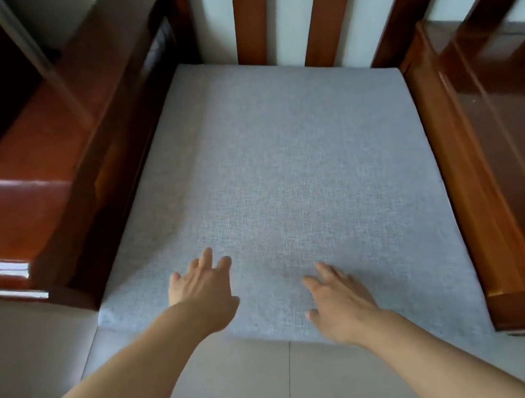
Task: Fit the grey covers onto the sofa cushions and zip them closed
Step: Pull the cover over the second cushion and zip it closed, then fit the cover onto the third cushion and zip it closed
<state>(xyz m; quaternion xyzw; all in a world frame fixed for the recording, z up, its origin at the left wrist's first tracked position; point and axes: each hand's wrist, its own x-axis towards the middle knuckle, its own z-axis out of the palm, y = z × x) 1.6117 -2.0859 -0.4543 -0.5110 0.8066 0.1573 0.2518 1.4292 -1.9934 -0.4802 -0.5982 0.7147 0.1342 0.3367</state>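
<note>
We see one grey cushion (285, 177), already in its cover, lying flat in the wooden sofa frame (477, 163) between the two armrests, its back edge against the slats (336, 5). Both our hands sit near the front edge. Left hand (203, 292) is flat, fingers spread wide, palm down on the fabric. Right hand (339, 300) is likewise spread and holds nothing, fingers resting on the cover. We judge this as pressing and smoothing: seating the cushion snugly in the frame and flattening the weave. A faint lengthwise crease runs along the left side. No zip shows from here; likely at a hidden edge, so we cannot tell if it is closed.
</note>
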